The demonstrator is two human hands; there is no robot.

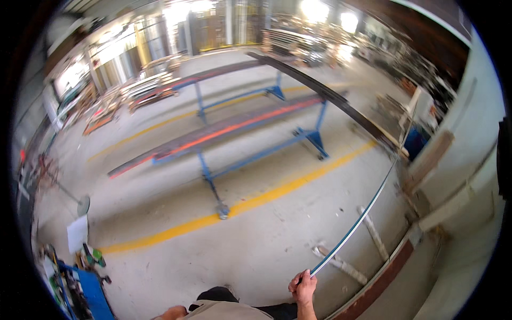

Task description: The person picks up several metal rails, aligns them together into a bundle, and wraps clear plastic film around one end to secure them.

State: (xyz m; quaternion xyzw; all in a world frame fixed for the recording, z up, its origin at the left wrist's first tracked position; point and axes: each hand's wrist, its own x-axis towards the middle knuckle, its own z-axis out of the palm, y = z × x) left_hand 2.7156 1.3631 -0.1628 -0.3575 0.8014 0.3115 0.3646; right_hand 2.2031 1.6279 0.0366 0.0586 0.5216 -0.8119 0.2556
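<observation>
Ahead of the right grip (pixel 303 287), clenched on its end, stretches a long strip (pixel 348 236); the left grip (pixel 175 312) shows too little to tell.

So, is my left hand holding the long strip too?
No, only the right hand grips the long strip, while the left hand is apart from it, at the picture's lower edge.
</observation>
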